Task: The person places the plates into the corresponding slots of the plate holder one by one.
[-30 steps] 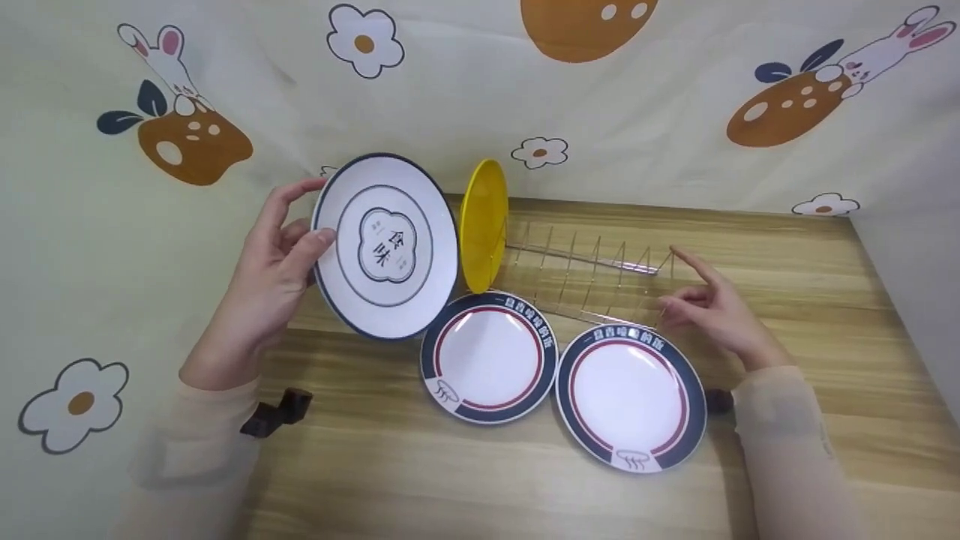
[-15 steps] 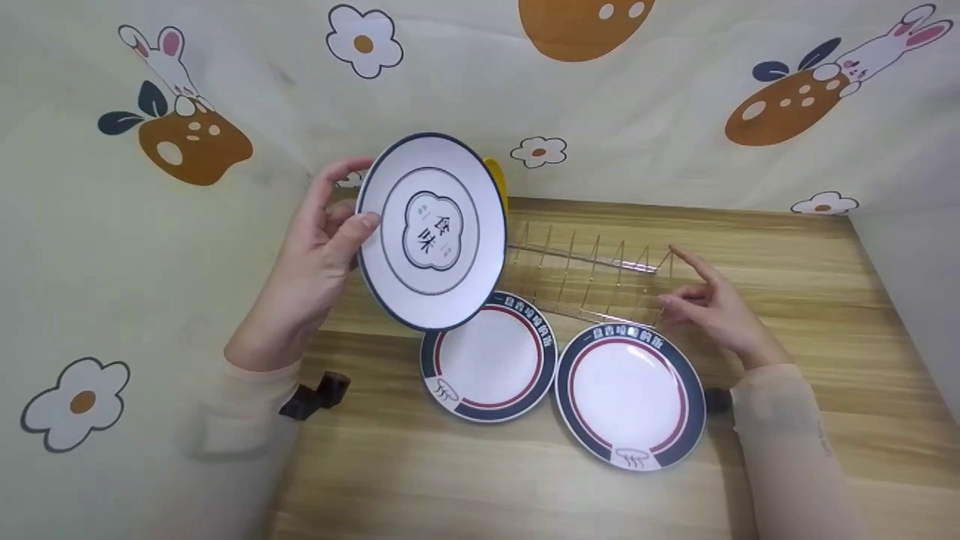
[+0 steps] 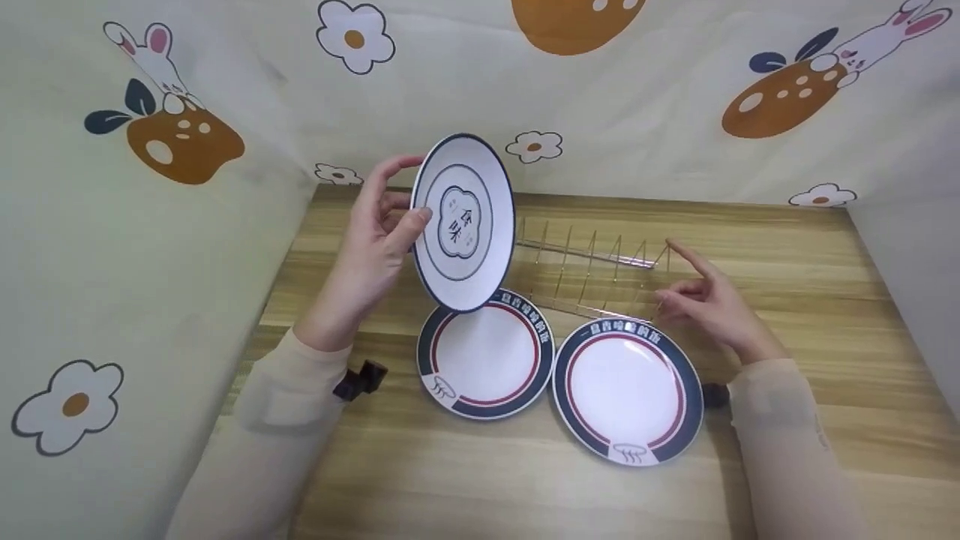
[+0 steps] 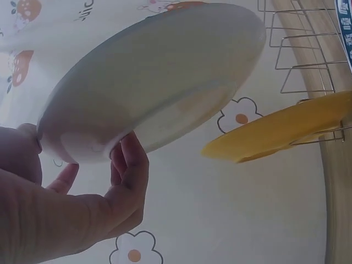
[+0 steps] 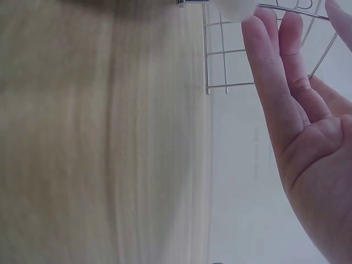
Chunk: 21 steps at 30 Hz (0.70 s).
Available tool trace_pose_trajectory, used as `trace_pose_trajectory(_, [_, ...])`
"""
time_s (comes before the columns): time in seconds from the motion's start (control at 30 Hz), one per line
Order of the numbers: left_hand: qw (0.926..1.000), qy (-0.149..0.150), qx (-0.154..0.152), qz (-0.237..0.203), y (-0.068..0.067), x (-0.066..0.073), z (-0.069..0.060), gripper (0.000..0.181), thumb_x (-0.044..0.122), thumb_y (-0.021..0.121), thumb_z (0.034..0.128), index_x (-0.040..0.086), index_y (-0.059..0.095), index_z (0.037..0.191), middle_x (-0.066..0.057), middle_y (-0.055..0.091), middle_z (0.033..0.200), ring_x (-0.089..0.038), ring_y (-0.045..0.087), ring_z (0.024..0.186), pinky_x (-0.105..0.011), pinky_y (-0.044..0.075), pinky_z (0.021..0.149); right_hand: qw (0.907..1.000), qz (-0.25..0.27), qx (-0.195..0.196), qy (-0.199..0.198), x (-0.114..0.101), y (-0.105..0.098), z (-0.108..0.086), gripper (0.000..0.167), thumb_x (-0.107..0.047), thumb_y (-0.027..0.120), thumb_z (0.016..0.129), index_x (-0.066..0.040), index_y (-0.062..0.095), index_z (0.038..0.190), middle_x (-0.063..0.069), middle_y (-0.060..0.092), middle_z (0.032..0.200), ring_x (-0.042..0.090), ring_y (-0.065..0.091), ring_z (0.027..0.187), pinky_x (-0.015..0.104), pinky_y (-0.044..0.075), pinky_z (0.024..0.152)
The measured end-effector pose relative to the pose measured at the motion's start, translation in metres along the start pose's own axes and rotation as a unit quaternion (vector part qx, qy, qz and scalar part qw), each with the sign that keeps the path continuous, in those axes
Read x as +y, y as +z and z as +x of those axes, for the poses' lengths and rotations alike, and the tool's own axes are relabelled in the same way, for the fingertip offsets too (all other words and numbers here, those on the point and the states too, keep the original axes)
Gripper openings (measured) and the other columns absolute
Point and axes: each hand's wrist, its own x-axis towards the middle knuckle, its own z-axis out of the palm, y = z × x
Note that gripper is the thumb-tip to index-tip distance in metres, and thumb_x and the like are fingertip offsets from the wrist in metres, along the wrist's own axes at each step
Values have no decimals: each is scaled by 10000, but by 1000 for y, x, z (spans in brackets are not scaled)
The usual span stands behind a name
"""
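My left hand [image 3: 379,244] grips the left rim of a white plate [image 3: 463,225] with a blue edge and dark characters, thumb on its face and fingers behind. The plate is tilted up above the left end of a wire dish rack [image 3: 585,259]. In the left wrist view, a yellow plate [image 4: 280,129] stands in the rack beside the held plate's underside; the held plate hides it in the head view. My right hand [image 3: 712,307] holds the rack's right end, index finger on the top of the end wire and thumb lower at the near side.
Two blue-rimmed plates lie in front of the rack, a left one [image 3: 487,360] and a right one [image 3: 628,394], side by side. The wooden table [image 3: 465,487] meets a patterned cloth wall [image 3: 615,150] at the back and left.
My left hand has carried the white plate rightward and turned it more edge-on, so it covers the yellow plate in the head view. My right hand stays at the rack's end.
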Motion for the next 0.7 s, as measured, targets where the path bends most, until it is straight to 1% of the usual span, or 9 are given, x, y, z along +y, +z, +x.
trace_pose_trajectory(0.07, [9999, -32, 9, 149, 4, -3, 0, 561, -1, 596, 989, 143, 449, 1510, -209, 630, 1128, -370, 701, 916, -403, 652, 740, 10000, 20, 14, -30, 0, 0, 1, 857, -94, 705, 978, -360, 236, 1643, 293, 723, 1032, 327, 775, 850, 453, 644, 798])
trace_pose_trajectory(0.17, [9994, -133, 17, 330, 11, -8, 1, 554, 24, 594, 992, 184, 457, 1505, -191, 597, 1140, -377, 689, 931, -429, 652, 746, 9999, 100, 24, -68, 0, 0, 1, 855, -76, 699, 978, -309, 229, 1653, 265, 737, 1003, 323, 776, 831, 456, 644, 790])
trace_pose_trajectory(0.3, [9985, -232, 80, 499, 20, -16, 1, 546, 44, 595, 998, 225, 463, 1496, -175, 582, 1138, -377, 672, 949, -450, 649, 748, 9999, 136, 26, -95, 0, 0, 1, 850, -56, 691, 979, -295, 231, 1654, 248, 743, 984, 332, 774, 823, 464, 643, 784])
trace_pose_trajectory(0.47, [9976, -171, 168, 647, 31, -24, 1, 540, 43, 609, 989, 221, 479, 1482, -160, 601, 1115, -379, 661, 933, -467, 647, 740, 9999, 91, 19, -88, -1, 0, 1, 851, -44, 684, 981, -303, 231, 1653, 247, 744, 983, 335, 774, 823, 468, 643, 782])
trace_pose_trajectory(0.57, [9970, -79, 159, 747, 39, -27, 2, 545, 34, 612, 977, 225, 493, 1473, -163, 611, 1117, -334, 656, 896, -474, 644, 745, 9999, 91, 32, -71, -1, 0, 1, 854, -48, 687, 980, -291, 224, 1656, 244, 747, 986, 325, 775, 825, 464, 643, 782])
trace_pose_trajectory(0.7, [9960, -27, 112, 884, 49, -32, 3, 555, 21, 609, 974, 228, 491, 1475, -151, 589, 1131, -280, 642, 876, -480, 645, 752, 10000, 20, 45, -62, 0, 0, 1, 865, -107, 714, 973, -289, 218, 1657, 229, 753, 994, 308, 775, 829, 437, 647, 781])
